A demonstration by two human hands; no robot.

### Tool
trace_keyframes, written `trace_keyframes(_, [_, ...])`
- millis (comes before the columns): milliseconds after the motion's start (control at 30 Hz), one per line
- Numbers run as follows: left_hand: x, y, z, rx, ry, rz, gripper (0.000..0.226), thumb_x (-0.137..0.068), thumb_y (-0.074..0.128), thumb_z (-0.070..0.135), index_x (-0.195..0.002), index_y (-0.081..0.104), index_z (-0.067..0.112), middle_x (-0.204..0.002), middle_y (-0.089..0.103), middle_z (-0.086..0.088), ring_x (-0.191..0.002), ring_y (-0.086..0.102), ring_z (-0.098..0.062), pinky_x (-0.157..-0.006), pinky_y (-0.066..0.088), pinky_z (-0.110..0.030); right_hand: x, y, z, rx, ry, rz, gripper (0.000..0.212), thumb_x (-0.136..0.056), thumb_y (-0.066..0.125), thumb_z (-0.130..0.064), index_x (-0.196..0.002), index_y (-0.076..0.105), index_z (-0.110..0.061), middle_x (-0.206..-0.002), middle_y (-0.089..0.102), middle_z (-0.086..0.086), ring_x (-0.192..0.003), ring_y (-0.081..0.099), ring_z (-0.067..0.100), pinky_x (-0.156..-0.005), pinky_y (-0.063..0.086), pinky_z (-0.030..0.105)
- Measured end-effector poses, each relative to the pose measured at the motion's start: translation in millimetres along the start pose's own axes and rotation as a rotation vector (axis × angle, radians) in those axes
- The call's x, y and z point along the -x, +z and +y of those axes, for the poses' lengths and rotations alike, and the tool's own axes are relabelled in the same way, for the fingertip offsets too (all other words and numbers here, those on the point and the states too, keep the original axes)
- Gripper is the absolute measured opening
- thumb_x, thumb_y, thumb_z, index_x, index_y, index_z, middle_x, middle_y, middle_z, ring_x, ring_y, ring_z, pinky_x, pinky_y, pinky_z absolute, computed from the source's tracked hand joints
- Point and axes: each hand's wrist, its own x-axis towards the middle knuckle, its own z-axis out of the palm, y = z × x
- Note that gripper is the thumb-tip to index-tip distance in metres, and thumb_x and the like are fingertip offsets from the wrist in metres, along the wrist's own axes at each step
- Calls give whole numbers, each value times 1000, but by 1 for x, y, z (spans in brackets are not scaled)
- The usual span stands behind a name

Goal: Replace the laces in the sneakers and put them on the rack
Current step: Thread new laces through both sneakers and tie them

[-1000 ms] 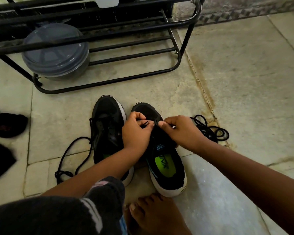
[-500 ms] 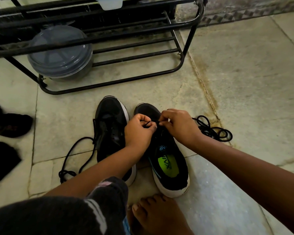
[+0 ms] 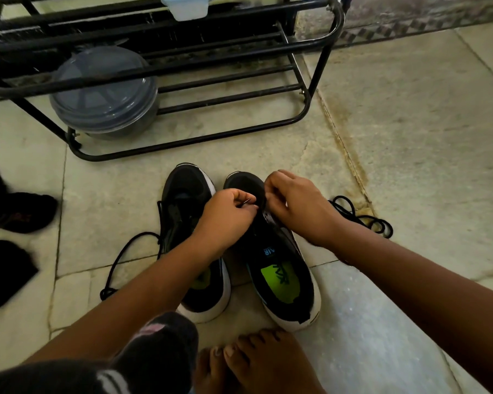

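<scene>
While both hands work at the toe end of the right-hand black sneaker with the lime-green insole (image 3: 279,268), the left hand (image 3: 225,214) has its grip pinched on a thin black lace tip (image 3: 246,202), and the right hand (image 3: 296,203) has its fingers curled on the same shoe's eyelet area. Just beside it stands the second black sneaker (image 3: 182,200), trailing a black lace (image 3: 117,265). A loose black lace (image 3: 362,217) lies on the stone floor (image 3: 410,137), near the black metal rack (image 3: 310,92).

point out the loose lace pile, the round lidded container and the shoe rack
loose lace pile (image 3: 362,216), head view, on the coiled black loops right of the shoes
round lidded container (image 3: 104,92), head view, middle of its clear lid
shoe rack (image 3: 188,142), head view, on its bottom front bar
</scene>
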Motion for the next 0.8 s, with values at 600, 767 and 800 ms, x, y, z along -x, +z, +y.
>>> trace_keyframes(600, [28,-49,49,189,254,154,17,-97,49,10,-89,59,21,-86,71,5,-84,66,-11,-75,52,-24,-4,-57,-58,9,-177,298,17,-89,51,-6,-82,46,-21,-77,46,-9,-67,46,6,-57,37,13])
trace_keyframes(767, [43,-81,97,191,417,182,17,-93,57,15,-83,63,28,-88,67,10,-84,61,-4,-82,48,-27,-8,-103,-101,184,-308,265,6,-88,50,-10,-84,54,-9,-79,48,-2,-70,43,9,-59,35,18])
trace_keyframes(800, [48,-84,108,155,447,179,16,-93,57,16,-83,63,27,-82,65,11,-77,59,2,-78,47,-22,-9,-114,-112,244,-357,249,7,-88,48,-14,-85,53,-10,-80,47,-3,-69,43,9,-58,35,20])
